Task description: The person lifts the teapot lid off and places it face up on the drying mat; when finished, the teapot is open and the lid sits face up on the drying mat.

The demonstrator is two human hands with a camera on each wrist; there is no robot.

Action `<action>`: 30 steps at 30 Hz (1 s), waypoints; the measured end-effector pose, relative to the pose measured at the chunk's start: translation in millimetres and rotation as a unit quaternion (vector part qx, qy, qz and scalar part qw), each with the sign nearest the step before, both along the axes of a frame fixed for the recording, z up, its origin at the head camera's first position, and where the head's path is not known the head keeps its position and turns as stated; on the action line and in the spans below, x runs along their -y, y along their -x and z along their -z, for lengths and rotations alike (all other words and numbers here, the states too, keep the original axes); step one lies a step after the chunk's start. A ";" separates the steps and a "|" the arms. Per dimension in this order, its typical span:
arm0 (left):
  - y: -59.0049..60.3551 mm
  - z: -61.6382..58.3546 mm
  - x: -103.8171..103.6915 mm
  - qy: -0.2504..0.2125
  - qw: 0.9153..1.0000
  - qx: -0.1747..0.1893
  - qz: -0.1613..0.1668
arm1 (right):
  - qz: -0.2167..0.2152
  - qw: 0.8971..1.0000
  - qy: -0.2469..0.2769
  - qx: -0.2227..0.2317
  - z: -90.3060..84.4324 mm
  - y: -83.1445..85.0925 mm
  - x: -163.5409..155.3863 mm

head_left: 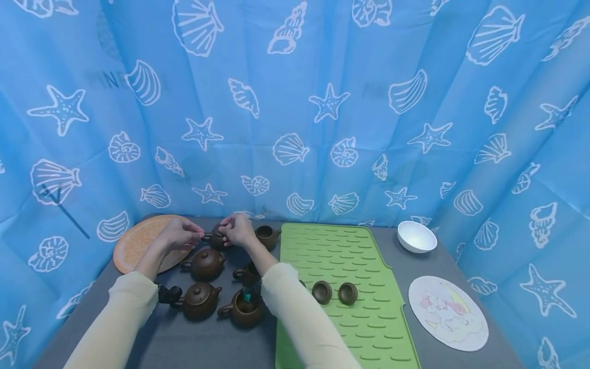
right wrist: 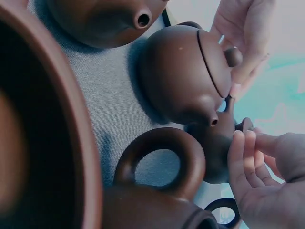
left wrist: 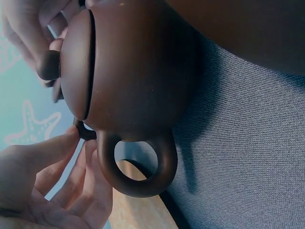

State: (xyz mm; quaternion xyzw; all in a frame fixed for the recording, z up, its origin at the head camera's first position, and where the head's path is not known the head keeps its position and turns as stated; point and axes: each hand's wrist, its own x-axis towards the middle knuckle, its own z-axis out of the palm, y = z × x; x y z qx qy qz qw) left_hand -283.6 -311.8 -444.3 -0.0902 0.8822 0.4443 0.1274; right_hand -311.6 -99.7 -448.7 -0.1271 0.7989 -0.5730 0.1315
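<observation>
A small brown clay teapot [head_left: 215, 238] stands farthest back in the left column on the grey table. My left hand [head_left: 181, 234] pinches its handle between thumb and fingers. From the other side my right hand [head_left: 238, 230] grips the same teapot near its top, fingers along the body and lid [right wrist: 246, 125]. Just in front sits a rounder lidded teapot [head_left: 207, 265], which hides much of the held one in the left wrist view. A third lidded teapot [head_left: 199, 301] is nearest me, beside the left wrist strap.
Lidless brown pots [head_left: 244, 310] with handles form a column under my right forearm, one [head_left: 266, 237] at the back. A green mat [head_left: 332, 256] carries small brown cups [head_left: 321, 292]. Right of it are a white bowl [head_left: 417, 237] and a round mat [head_left: 447, 312]; an orange-patterned mat [head_left: 138, 246] lies left.
</observation>
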 end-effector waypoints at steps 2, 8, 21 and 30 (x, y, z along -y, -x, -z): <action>0.4 0.4 -0.7 0.000 1.000 0.003 -0.002 | -0.005 1.000 0.013 0.000 -1.4 0.2 -2.8; -0.4 1.2 -1.4 -0.002 1.000 0.001 -0.006 | -0.032 0.999 0.037 -0.004 -8.9 4.0 -20.1; -1.8 0.0 -0.1 -0.009 1.000 0.009 -0.017 | -0.063 0.995 0.073 0.016 -33.0 -0.3 -91.6; -1.9 1.3 -1.1 -0.004 1.000 0.002 -0.012 | -0.065 0.996 0.053 -0.016 -33.3 -16.8 -154.0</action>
